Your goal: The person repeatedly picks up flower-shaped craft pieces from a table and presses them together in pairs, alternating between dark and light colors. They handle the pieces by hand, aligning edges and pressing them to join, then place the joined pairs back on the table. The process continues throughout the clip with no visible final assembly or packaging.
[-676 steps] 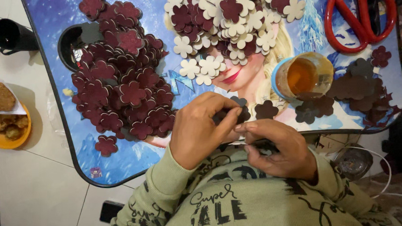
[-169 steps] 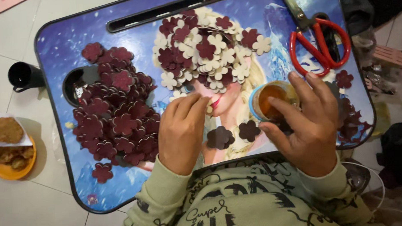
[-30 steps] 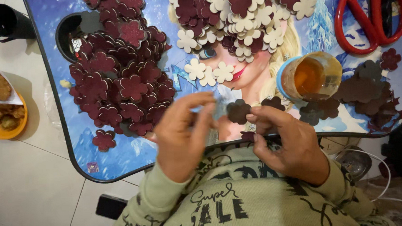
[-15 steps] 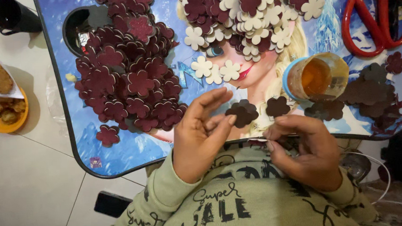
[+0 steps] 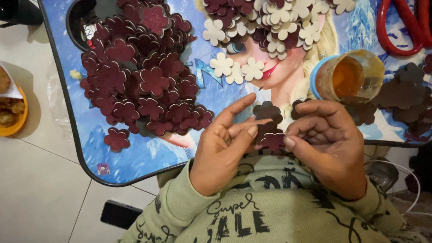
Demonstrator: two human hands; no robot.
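My right hand pinches a small maroon foam flower between thumb and fingers, just off the near edge of the blue picture table. My left hand is beside it with fingers spread, its fingertips touching the same flower. Two dark flowers lie on the table just beyond my hands. A big heap of maroon flowers covers the table's left part. Cream and maroon flowers are piled at the top middle.
A tilted jar with a blue rim and orange-brown glue lies right of my hands. Red-handled scissors sit at the top right above a pile of dark flowers. An orange bowl of snacks and a black mug stand on the floor, left.
My hands have drawn closer together over the table's near edge. The right hand now holds a maroon flower and the left fingertips have come onto it.
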